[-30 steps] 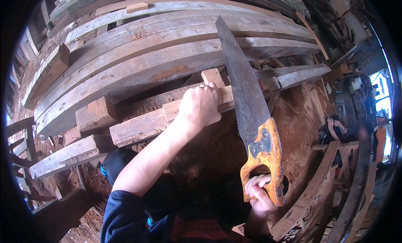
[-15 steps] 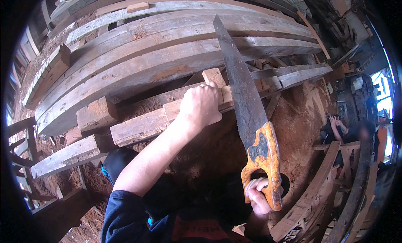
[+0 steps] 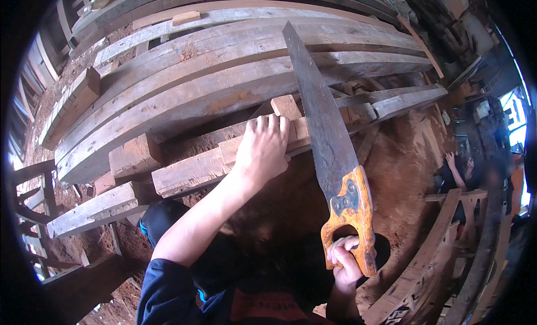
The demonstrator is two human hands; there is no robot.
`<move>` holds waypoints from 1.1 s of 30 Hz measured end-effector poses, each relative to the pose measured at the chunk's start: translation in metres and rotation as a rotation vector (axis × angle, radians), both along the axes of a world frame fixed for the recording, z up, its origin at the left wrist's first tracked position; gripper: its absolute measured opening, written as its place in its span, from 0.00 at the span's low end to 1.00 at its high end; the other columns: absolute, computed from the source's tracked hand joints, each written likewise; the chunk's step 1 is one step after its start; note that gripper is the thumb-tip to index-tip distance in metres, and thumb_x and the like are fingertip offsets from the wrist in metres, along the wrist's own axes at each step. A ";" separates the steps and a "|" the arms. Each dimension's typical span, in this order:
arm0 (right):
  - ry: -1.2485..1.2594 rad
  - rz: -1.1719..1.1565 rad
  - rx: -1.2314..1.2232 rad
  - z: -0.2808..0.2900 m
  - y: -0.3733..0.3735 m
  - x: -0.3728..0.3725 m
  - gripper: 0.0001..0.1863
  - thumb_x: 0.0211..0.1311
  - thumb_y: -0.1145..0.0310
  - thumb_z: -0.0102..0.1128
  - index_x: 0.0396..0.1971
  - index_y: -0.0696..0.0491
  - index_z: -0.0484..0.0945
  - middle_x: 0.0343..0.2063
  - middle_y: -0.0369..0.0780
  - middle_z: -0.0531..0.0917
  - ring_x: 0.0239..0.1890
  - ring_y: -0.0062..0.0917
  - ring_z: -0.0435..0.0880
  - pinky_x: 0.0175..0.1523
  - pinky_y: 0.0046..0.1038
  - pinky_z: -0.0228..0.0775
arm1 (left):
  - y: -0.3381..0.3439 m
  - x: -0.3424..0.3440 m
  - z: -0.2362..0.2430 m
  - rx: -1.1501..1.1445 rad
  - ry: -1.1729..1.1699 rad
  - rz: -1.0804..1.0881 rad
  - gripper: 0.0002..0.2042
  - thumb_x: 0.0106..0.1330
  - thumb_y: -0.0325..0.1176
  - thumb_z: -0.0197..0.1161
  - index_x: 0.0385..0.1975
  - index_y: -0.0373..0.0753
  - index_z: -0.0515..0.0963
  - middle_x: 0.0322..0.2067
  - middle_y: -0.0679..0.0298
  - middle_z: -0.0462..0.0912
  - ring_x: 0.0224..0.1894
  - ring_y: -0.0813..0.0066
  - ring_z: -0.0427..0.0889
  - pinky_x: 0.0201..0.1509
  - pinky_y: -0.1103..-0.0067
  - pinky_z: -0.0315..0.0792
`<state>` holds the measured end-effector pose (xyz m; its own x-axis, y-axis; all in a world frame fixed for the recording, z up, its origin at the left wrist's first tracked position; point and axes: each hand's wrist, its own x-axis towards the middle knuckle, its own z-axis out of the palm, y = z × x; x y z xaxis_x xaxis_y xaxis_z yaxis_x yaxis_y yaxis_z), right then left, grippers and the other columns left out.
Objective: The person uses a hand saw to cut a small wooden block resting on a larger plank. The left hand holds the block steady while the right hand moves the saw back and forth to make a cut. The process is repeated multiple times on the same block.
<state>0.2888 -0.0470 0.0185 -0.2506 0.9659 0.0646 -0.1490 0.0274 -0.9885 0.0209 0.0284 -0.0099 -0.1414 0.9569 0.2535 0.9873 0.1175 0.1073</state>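
Saw (image 3: 333,157) and plank (image 3: 300,130) held.
Left hand (image 3: 263,147) clamped over plank's far edge; right hand (image 3: 345,258) closed round handle (image 3: 364,213); blade (image 3: 318,104) likely best square.

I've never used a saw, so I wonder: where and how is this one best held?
Probably by its orange handle, coming from the lower edge of the picture, where the right hand holds it. The handle is a loop with an opening for fingers, and the blade, toothed along its left edge, points away.
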 end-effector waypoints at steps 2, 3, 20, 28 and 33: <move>-0.029 -0.014 0.028 -0.002 -0.002 0.001 0.06 0.48 0.81 0.62 0.24 0.58 0.73 0.15 0.39 0.78 0.14 0.20 0.73 0.22 0.20 0.63 | 0.000 0.000 0.006 -0.059 -0.084 -0.002 0.37 0.48 0.55 0.72 0.48 0.32 0.68 0.41 0.52 0.76 0.48 0.58 0.79 0.50 0.66 0.75; -0.042 -0.008 0.035 -0.004 -0.004 0.003 0.06 0.48 0.81 0.62 0.25 0.58 0.73 0.14 0.39 0.78 0.13 0.20 0.73 0.22 0.20 0.63 | 0.001 0.000 0.010 -0.089 -0.126 -0.003 0.40 0.47 0.58 0.73 0.49 0.31 0.67 0.42 0.52 0.76 0.49 0.58 0.79 0.51 0.66 0.76; -0.114 0.049 0.040 -0.007 -0.005 0.025 0.12 0.47 0.85 0.65 0.31 0.56 0.77 0.28 0.40 0.77 0.25 0.23 0.77 0.33 0.26 0.71 | 0.000 -0.017 0.004 0.119 -0.122 -0.153 0.30 0.69 0.59 0.49 0.40 0.28 0.73 0.33 0.53 0.75 0.40 0.58 0.77 0.45 0.68 0.74; -0.204 0.114 0.182 -0.001 0.002 0.011 0.10 0.48 0.80 0.69 0.26 0.54 0.75 0.17 0.37 0.79 0.19 0.20 0.80 0.27 0.21 0.70 | 0.001 -0.016 0.002 0.115 0.006 -0.145 0.27 0.70 0.56 0.49 0.35 0.32 0.74 0.31 0.57 0.72 0.37 0.63 0.73 0.41 0.72 0.70; -0.270 0.149 0.331 0.017 0.009 -0.001 0.11 0.46 0.80 0.70 0.26 0.54 0.74 0.17 0.37 0.79 0.17 0.19 0.79 0.26 0.21 0.70 | -0.001 -0.014 0.007 0.097 0.033 -0.137 0.26 0.69 0.55 0.50 0.35 0.31 0.74 0.31 0.57 0.72 0.37 0.64 0.73 0.41 0.72 0.70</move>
<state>0.2880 -0.0384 0.0354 -0.4354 0.8563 0.2777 0.0864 0.3468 -0.9339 0.0067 0.0277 -0.0027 -0.0013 0.9375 0.3479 0.9965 -0.0278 0.0787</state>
